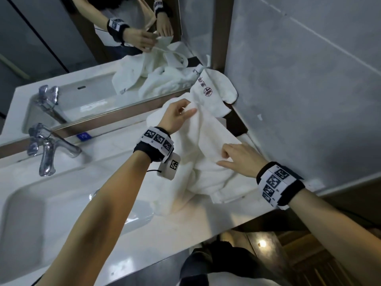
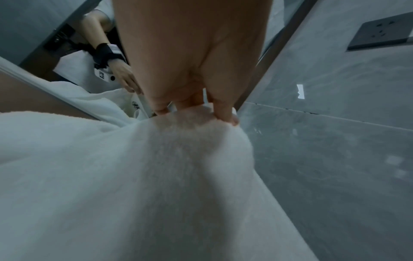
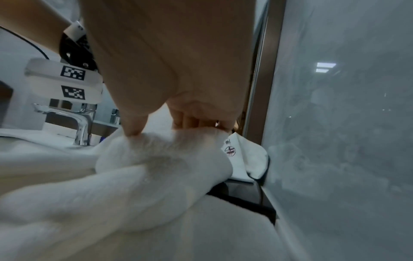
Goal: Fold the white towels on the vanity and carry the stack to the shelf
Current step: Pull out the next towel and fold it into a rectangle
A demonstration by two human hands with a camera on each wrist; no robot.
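Observation:
A crumpled white towel (image 1: 206, 153) lies on the vanity counter (image 1: 185, 221) to the right of the sink, against the grey wall. My left hand (image 1: 181, 115) pinches its far edge near the mirror; in the left wrist view the fingers (image 2: 223, 109) curl over the lifted towel (image 2: 156, 176). My right hand (image 1: 233, 154) grips a fold of the same towel nearer to me, with thumb and fingers (image 3: 134, 127) closed on the cloth (image 3: 161, 159). A second white cloth with a printed red-and-black logo (image 1: 212, 89) lies in the back corner.
The white sink basin (image 1: 51, 213) and chrome faucet (image 1: 49, 153) sit to the left. The mirror (image 1: 82, 48) runs along the back and the grey tiled wall (image 1: 309, 89) closes the right side. A dark socket plate (image 2: 380, 31) is on that wall.

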